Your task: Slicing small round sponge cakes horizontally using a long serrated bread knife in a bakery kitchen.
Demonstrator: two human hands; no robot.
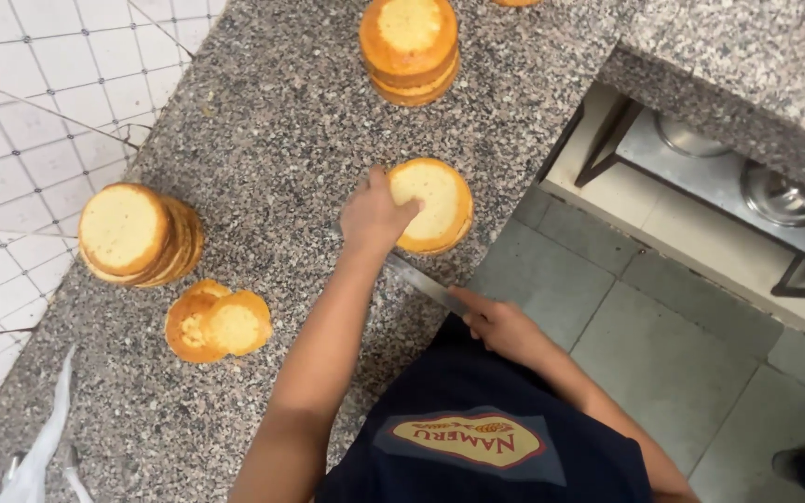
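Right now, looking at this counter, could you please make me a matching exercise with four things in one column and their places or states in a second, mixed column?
Things:
1. left hand
2. right hand
3. leaning stack of cake rounds
4. thin crust slices

Places or states:
A. lying flat near the counter's front, overlapping
B. grips the long knife at the counter edge
C. tilted over, beside the tiled wall
D. presses on a single cake round

Pairs: 1-D, 2-B, 3-C, 4-A
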